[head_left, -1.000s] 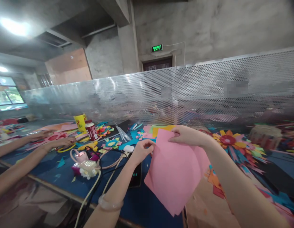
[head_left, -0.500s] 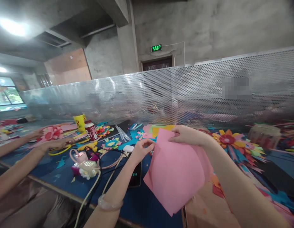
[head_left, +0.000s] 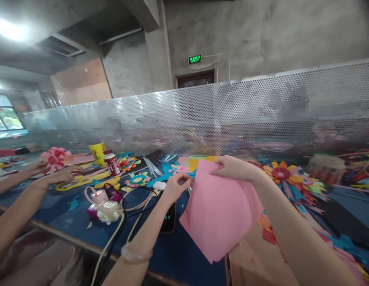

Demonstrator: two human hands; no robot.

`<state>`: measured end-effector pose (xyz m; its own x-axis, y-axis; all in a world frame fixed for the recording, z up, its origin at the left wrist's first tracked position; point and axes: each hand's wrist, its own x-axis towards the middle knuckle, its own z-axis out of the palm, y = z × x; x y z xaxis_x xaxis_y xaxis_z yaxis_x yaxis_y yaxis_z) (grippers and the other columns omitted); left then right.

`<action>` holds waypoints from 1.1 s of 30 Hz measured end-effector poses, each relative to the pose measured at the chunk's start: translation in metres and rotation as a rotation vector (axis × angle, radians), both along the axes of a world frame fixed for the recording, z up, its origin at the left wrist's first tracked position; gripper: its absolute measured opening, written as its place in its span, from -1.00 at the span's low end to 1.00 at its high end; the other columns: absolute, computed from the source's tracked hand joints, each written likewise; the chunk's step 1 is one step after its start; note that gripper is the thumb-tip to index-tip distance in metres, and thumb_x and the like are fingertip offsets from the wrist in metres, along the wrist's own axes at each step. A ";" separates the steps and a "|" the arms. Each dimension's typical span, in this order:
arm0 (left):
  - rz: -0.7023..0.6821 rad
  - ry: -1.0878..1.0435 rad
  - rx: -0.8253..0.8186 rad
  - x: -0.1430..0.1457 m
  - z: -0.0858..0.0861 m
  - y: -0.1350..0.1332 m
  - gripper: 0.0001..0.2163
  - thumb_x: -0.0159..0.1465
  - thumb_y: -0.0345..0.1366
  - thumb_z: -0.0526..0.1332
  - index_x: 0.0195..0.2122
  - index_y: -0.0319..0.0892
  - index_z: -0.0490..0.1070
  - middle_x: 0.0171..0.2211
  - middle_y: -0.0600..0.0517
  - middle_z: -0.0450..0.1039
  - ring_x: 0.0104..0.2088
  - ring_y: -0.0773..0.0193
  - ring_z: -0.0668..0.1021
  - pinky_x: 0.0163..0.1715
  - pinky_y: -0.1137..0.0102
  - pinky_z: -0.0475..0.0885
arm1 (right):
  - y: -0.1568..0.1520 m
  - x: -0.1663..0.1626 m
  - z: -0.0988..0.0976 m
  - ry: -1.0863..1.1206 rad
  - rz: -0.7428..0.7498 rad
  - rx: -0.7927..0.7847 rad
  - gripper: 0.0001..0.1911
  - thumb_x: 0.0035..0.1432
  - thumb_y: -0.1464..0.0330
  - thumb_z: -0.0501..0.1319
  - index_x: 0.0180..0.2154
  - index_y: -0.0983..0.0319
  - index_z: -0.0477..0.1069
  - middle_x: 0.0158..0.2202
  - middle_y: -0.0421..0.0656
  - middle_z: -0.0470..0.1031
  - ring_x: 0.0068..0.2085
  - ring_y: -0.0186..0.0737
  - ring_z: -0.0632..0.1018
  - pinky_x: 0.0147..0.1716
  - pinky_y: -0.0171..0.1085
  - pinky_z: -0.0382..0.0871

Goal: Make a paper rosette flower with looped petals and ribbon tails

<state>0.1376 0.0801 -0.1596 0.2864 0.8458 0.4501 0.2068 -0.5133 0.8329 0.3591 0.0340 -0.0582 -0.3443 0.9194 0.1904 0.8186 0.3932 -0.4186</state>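
Observation:
A stack or fold of pink paper (head_left: 221,214) hangs in front of me, its lower corner pointing down over the table. My right hand (head_left: 230,169) grips its top edge, thumb in front and the other fingers hidden behind. Close by the paper's upper left edge is my left hand (head_left: 176,188), thumb and forefinger brought together in a pinch. Whether those fingertips hold anything I cannot make out. Beneath my left wrist lies a phone (head_left: 169,218) with a lit display, and a white rounded object (head_left: 159,185) is just beyond it.
To the left sit a power strip with plugs (head_left: 105,208), cables, a yellow glue gun (head_left: 108,182), a dark red bottle (head_left: 112,163) and a yellow cup (head_left: 97,153). Paper flowers (head_left: 281,172) lie right. Another person's hands (head_left: 63,174) work at far left. A perforated metal panel (head_left: 172,115) stands behind.
The view has shifted slightly, so most things sit a little further left. Both my hands and the pink paper keep nearly the same pose. The other person's pink flower appears slightly higher.

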 end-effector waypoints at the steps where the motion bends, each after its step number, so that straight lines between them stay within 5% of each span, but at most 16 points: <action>1: 0.001 0.001 0.005 0.000 0.000 0.000 -0.89 0.09 -0.31 0.18 -0.41 -0.21 0.45 -0.50 0.05 0.46 -0.48 0.32 0.48 -0.53 0.47 0.37 | 0.000 0.001 0.000 0.000 -0.001 0.003 -0.83 0.00 0.27 0.16 -0.41 0.25 0.40 -0.44 -0.18 0.43 -0.44 -0.25 0.40 -0.52 -0.32 0.12; 9: 0.020 0.059 0.050 -0.001 -0.004 0.001 -0.85 0.11 -0.28 0.22 -0.33 -0.19 0.50 -0.36 0.00 0.53 -0.40 0.26 0.52 -0.44 0.42 0.41 | 0.003 -0.001 -0.003 -0.028 -0.020 0.025 -0.82 0.00 0.25 0.16 -0.48 0.24 0.31 -0.49 -0.21 0.37 -0.45 -0.27 0.36 -0.53 -0.32 0.08; 15: 0.031 0.147 0.108 0.001 -0.006 0.001 -0.87 0.13 -0.28 0.20 -0.38 -0.18 0.52 -0.44 0.02 0.55 -0.50 0.28 0.51 -0.47 0.43 0.38 | 0.001 -0.007 -0.003 -0.045 -0.060 0.022 -0.74 0.00 0.27 0.13 -0.63 0.21 0.18 -0.65 -0.29 0.17 -0.58 -0.34 0.26 -0.59 -0.32 -0.01; 33: 0.263 0.220 0.382 0.002 -0.008 -0.007 -0.93 0.16 -0.34 0.16 -0.39 -0.14 0.43 -0.44 0.06 0.45 -0.45 0.30 0.45 -0.40 0.44 0.30 | 0.005 -0.022 -0.003 0.036 -0.109 0.015 -0.82 0.05 0.35 0.11 -0.54 0.28 0.34 -0.58 -0.20 0.34 -0.53 -0.33 0.34 -0.57 -0.33 0.06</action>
<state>0.1396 0.0735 -0.1677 0.2085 0.6892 0.6939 0.5192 -0.6793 0.5187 0.3375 0.0387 -0.0613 -0.2351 0.9478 0.2153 0.8411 0.3094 -0.4436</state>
